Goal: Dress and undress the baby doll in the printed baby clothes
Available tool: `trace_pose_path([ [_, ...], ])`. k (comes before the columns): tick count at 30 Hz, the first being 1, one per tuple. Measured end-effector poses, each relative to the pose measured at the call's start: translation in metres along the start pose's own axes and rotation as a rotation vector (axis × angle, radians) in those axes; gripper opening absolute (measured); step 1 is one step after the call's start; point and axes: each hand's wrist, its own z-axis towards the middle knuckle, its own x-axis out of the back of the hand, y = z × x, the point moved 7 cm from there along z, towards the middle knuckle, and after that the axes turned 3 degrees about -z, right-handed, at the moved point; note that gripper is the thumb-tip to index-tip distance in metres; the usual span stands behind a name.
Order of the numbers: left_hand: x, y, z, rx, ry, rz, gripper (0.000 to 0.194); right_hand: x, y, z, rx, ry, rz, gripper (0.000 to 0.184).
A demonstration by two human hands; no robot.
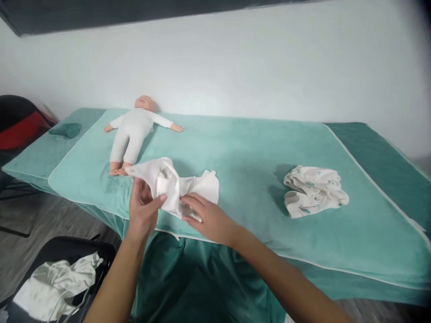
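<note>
A white baby garment (pixel 171 184) is bunched up between my two hands at the near edge of the bed, its far right part spread on the sheet. My left hand (pixel 144 208) grips it from the left, thumb pressed on the fabric. On the right side, the fingers of my right hand (pixel 205 215) are closed on the garment's folds, with the fingertips partly hidden in the cloth. Beyond my left hand, a baby doll (pixel 133 130) in a white suit lies on its back, arms spread and feet toward me.
The bed has a light green velvety cover (pixel 242 161) with white piping. A crumpled patterned white cloth (pixel 314 190) lies on its right part. At lower left, a black chair (pixel 77 246) bears a white cloth (pixel 55 287). A small green cushion (pixel 66 130) rests at far left.
</note>
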Motion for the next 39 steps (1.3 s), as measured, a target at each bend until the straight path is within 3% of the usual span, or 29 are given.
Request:
trace_pose_path([
  [2,-0.016,0.023,0.016,-0.031,-0.125,0.092,0.062,-0.006,-0.027,0.001,0.14,-0.115,0.027,0.038],
  [4,-0.033,0.038,0.026,0.024,-0.272,0.189,0.051,0.01,-0.052,-0.002,0.278,-0.121,0.026,0.028],
  [8,-0.069,0.046,0.032,0.229,-0.54,0.255,0.048,0.08,-0.089,-0.01,0.427,0.166,0.031,0.014],
  [11,-0.093,0.036,0.03,0.324,-0.622,0.196,0.047,0.107,-0.102,-0.013,0.471,0.342,-0.364,0.022],
  [13,-0.103,0.022,0.026,0.367,-0.614,0.162,0.041,0.109,-0.096,-0.015,0.425,0.434,-0.669,0.028],
  [15,-0.109,0.006,0.017,0.403,-0.614,0.15,0.043,0.105,-0.082,-0.018,0.356,0.455,-0.828,0.031],
  [20,-0.101,-0.025,-0.014,0.49,-0.691,0.297,0.054,0.09,-0.037,-0.029,0.187,0.283,-0.778,0.026],
  [23,-0.101,-0.033,-0.035,0.442,-0.778,0.327,0.067,0.088,-0.029,-0.033,0.153,0.29,-0.793,0.018],
  [25,-0.095,-0.039,-0.042,0.326,-0.715,0.458,0.072,0.091,-0.028,-0.034,0.13,0.329,-0.81,0.016],
  [28,-0.08,-0.045,-0.044,0.031,-0.545,0.752,0.062,0.104,-0.027,-0.035,0.062,0.416,-0.769,0.013],
  [33,-0.048,-0.031,-0.031,-0.45,-0.31,0.962,0.047,0.134,-0.012,-0.047,-0.213,0.528,-0.651,0.013],
  [36,-0.036,0.002,-0.017,-0.557,-0.136,0.889,0.034,0.145,-0.012,-0.056,-0.294,0.575,-0.73,0.033],
  [39,-0.043,0.032,-0.007,-0.503,-0.092,0.785,0.029,0.142,-0.021,-0.054,-0.246,0.556,-0.85,0.04],
])
